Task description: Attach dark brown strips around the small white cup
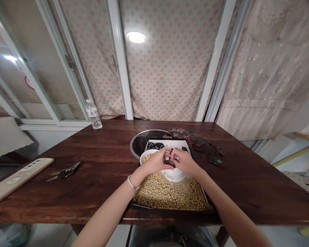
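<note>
My left hand [157, 161], with a beaded bracelet at its wrist, is curled with thumb and fingers bent toward my right hand [184, 162]. My right hand is closed in a pinch. Between them is a small dark reddish-brown piece [168, 160], partly covered by the fingers; its kind I cannot make out. Just below the hands sits a white bowl with small holes [174, 175], resting among yellow bead-like balls [170, 195] in a shallow tray. Left of it, a white bowl [142, 158] of light and reddish grains is partly hidden by my left hand.
Black pieces [155, 146] lie in the tray's far part. Behind is a round dark tray [136, 142] with a pale rim. Dark red and green scraps [204, 145] spread to its right. Keys [67, 171], a phone [20, 178] and a water bottle [93, 116] stand or lie leftward.
</note>
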Demonstrator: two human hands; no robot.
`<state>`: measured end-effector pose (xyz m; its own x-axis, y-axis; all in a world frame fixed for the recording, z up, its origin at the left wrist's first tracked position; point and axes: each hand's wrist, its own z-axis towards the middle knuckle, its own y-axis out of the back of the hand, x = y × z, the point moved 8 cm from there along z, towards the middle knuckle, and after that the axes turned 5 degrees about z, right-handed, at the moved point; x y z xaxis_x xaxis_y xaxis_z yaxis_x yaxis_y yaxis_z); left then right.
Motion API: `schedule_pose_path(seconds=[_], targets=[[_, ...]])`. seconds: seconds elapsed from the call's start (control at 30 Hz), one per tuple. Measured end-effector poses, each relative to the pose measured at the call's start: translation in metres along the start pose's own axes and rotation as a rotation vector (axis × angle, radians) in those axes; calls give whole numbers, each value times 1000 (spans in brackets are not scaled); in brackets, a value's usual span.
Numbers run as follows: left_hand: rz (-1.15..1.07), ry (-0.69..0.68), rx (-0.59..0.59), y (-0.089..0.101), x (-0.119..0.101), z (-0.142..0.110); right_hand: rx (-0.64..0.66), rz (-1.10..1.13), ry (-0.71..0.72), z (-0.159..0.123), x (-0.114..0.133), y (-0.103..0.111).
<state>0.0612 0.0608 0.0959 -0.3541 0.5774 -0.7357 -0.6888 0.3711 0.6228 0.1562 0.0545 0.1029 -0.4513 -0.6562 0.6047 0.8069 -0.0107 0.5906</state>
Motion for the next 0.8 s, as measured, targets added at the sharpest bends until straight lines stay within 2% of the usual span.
schedule_pose_path(seconds=[0.3,0.47,0.8], targets=[[13,-1,-1,-1,2,-1,27,-10,-8,-3,-1,-5],[24,-11,-2,-1,4,-1,92,-16,12,-4,2,-8],[41,-22,3,-1,0,-1,101,23,27,-4,7,-2]])
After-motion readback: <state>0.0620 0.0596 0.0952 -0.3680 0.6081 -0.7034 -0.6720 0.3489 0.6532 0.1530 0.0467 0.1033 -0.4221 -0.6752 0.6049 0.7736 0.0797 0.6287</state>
